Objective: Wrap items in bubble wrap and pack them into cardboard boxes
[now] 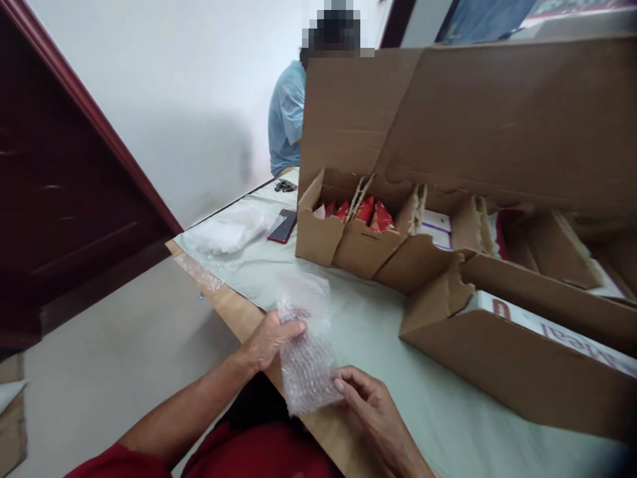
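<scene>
A clear bubble wrap bag (308, 358) is held up in front of me, over the near edge of the table. My left hand (271, 338) grips its left side, thumb lying across the front. At the lower right edge, my right hand (365, 395) pinches the plastic between thumb and fingertips. A faint reddish patch shows through the upper part of the wrap; what it is, if anything, I cannot make out.
A cardboard organizer (363, 249) with several compartments holds red packets (381, 216) and boxes. In front is a cardboard tray (497, 365) with a white box (547, 332). Plastic bags (229, 229), a phone (283, 227) and small dark items (285, 186) lie left. A person (286, 119) sits behind.
</scene>
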{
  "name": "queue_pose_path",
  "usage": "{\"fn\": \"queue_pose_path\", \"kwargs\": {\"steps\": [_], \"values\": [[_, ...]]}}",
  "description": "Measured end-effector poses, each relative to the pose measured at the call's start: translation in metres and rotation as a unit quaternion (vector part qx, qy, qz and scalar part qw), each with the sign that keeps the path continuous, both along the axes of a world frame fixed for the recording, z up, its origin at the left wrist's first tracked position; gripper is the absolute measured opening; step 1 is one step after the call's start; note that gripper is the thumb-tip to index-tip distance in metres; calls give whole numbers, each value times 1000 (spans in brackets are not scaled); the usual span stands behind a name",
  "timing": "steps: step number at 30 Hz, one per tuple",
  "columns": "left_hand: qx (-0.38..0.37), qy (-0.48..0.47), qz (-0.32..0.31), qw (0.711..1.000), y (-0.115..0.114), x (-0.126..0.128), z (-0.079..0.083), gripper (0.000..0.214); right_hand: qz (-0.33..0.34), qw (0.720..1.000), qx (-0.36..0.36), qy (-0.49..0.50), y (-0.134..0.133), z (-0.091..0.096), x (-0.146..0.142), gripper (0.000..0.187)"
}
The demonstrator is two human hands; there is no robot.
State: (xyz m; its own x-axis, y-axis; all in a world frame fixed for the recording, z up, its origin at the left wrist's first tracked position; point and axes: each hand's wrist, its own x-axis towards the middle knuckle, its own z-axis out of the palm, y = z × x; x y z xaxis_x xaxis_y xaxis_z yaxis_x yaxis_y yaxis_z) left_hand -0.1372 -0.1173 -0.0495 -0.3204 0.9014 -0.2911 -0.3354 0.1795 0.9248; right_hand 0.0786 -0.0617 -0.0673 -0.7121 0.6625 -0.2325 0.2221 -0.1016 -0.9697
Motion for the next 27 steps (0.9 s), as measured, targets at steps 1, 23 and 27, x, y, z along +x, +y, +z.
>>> {"fn": "queue_pose_path", "kwargs": {"steps": [1,23,27], "values": [[-7,38,-3,999,2,-17,2,46,1,1000,7,-14,3,1,-3,42],[-63,539,248,803,58,-253,3,18,18,997,25,-76,31,-22,-41,45],[-17,501,324,802,58,-266,18,26,9,998,26,-64,29,-25,-40,44]]}}
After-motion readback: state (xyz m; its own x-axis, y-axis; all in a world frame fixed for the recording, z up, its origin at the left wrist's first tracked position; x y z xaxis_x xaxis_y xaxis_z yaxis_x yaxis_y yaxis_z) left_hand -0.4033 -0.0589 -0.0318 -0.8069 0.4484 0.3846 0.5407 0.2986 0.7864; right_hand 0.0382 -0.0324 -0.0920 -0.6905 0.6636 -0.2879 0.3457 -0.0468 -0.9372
